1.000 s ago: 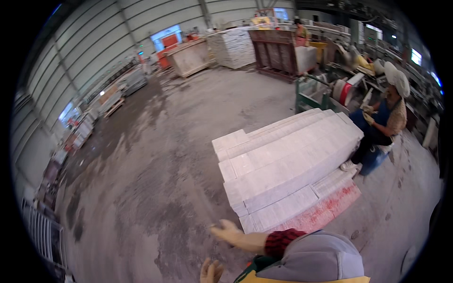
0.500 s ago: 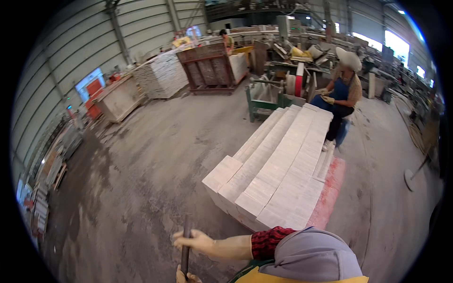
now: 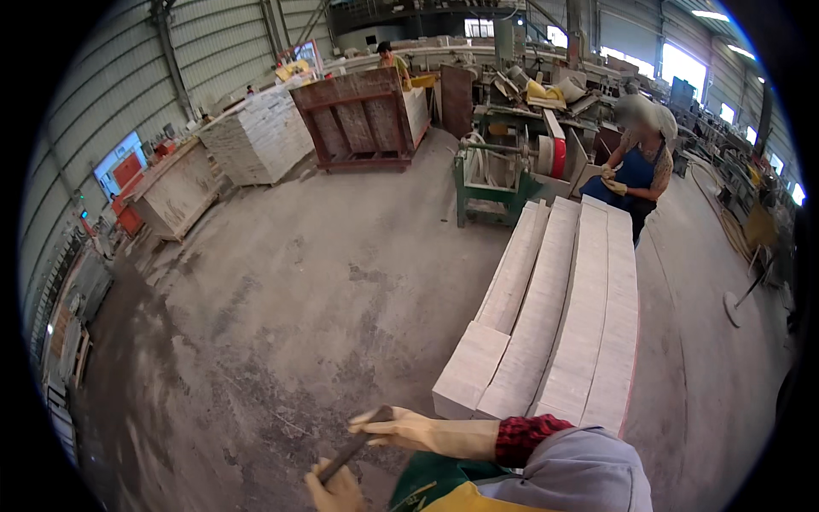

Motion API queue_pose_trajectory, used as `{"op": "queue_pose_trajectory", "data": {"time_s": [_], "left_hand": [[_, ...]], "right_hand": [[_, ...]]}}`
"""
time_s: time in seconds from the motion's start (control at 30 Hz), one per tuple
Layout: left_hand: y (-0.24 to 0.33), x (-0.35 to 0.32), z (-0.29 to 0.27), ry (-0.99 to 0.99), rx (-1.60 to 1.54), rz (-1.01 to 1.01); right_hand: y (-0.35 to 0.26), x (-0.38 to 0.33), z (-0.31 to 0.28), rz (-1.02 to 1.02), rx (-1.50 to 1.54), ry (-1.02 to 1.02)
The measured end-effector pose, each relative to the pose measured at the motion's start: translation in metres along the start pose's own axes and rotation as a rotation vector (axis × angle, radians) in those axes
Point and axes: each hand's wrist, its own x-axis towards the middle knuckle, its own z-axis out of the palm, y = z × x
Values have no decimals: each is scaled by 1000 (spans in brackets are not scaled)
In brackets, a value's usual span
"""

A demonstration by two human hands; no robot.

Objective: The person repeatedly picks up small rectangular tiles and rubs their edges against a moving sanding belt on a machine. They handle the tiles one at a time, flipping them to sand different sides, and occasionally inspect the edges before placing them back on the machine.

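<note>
A dark rod (image 3: 345, 454) slants across the bottom of the view, its upper end tipped to the right. My right hand (image 3: 394, 427) is closed round its upper part, the arm coming in from the right in a red-and-black plaid cuff under grey cloth. Lower down, my left hand (image 3: 335, 490) also grips the rod, partly cut off by the picture's edge. What the rod belongs to cannot be made out. Just beyond my right arm lies a stack of long pale stone blocks (image 3: 533, 316), set in rows; neither hand touches it.
At the stack's far end is a person (image 3: 636, 162) in a blue apron and pale gloves. Left of that person stands a green-framed machine (image 3: 495, 183) with a red-rimmed wheel. A brown metal rack (image 3: 358, 119) and a pale slab pile (image 3: 256, 141) stand farther back.
The rod has gone from upright to slanting, its top swinging right. My right hand has moved right with it. The view has shifted, so the block stack appears farther right.
</note>
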Motion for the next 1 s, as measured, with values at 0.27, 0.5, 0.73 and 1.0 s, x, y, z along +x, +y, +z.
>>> {"op": "queue_pose_trajectory", "data": {"time_s": [0.27,0.5,0.73,1.0], "left_hand": [[-45,301,-5,611,-1798,-442],[78,554,8,282,-1718,-573],[180,708,112,-388,-1346,-145],[277,856,247,-680,-1236,36]], "right_hand": [[-74,209,28,-93,-189,-166],[-210,300,-81,-283,-220,394],[-317,300,-111,-420,-733,784],[-497,409,-205,-510,-957,797]]}}
